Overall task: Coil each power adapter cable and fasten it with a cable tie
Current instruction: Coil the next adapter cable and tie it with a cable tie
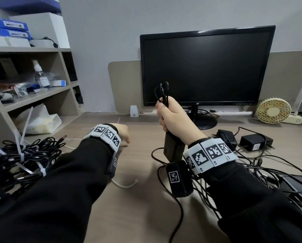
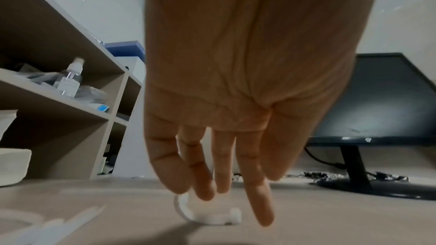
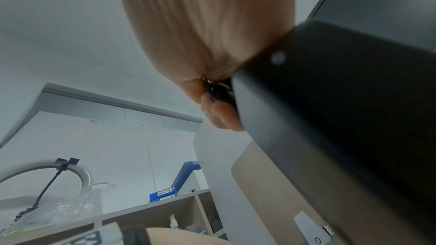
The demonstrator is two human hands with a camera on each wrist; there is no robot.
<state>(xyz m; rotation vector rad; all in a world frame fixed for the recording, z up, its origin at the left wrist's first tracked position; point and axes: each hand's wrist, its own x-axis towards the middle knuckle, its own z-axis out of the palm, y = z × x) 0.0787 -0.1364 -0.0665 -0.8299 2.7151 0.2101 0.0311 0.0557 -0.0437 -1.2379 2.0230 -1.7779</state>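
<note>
My right hand (image 1: pixel 167 113) is raised in front of the monitor and grips a black power adapter (image 1: pixel 173 149) together with its folded cable loops (image 1: pixel 162 92), which stick up above the fist. The rest of that cable trails down to the desk. In the right wrist view the adapter (image 3: pixel 342 118) fills the right side, with curled fingers (image 3: pixel 221 116) against it. My left hand (image 1: pixel 122 134) is low over the desk, fingers (image 2: pixel 259 208) pointing straight down. Their tips are at a curved white cable tie (image 2: pixel 207 217) lying on the desk. I cannot tell whether they touch it.
A heap of black adapters (image 1: pixel 24 158) bound with white ties lies at the left by the shelf unit (image 1: pixel 32 95). Loose adapters (image 1: pixel 255 141) and tangled cables lie at the right. A monitor (image 1: pixel 206 67) and a small fan (image 1: pixel 273 110) stand behind. Another white tie (image 1: pixel 125 185) lies near my left forearm.
</note>
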